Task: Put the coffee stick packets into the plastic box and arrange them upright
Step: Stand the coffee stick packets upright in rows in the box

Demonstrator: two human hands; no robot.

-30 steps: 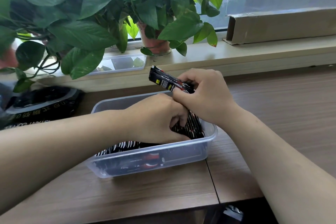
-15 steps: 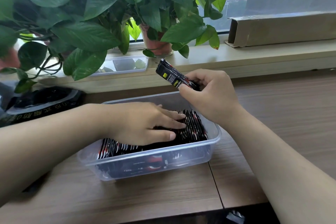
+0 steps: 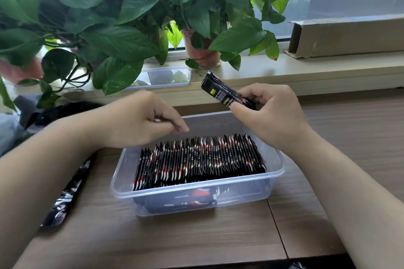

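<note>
Right hand (image 3: 269, 116) grips spare coffee packets (image 3: 225, 94) above the plastic box (image 3: 196, 194) for insertion; left hand (image 3: 140, 120) hovers loosely curled, empty.

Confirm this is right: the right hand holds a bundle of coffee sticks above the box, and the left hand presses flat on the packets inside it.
Not quite. The head view shows the left hand raised above the packets in the box, loosely curled and not touching them. The rest stands: the right hand holds a bundle of coffee sticks above the plastic box.
</note>
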